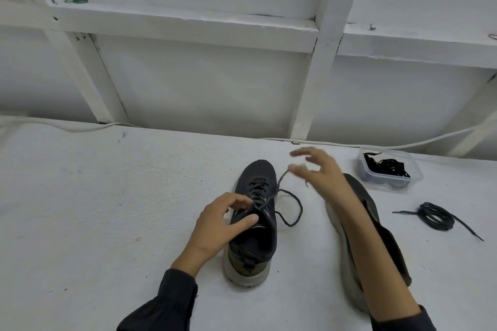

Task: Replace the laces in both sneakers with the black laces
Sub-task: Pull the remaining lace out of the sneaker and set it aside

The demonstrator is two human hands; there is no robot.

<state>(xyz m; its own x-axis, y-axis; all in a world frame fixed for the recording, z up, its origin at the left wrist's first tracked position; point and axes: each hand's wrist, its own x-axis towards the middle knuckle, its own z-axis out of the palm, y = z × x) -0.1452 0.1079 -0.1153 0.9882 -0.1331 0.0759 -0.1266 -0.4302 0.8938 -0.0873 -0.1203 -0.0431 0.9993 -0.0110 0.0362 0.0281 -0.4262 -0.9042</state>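
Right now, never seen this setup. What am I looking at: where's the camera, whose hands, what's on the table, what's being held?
No machine: one wide camera worn on a person's head looks down at their two bare hands. On the white table stands a dark sneaker, toe away; a second sneaker lies on its side to its right, partly behind the forearm. Farther right: a clear tub of black laces and a coiled lace. The left hand pinches the sneaker's lace near the top eyelets; the raised, blurred right hand seems to pinch its free end.
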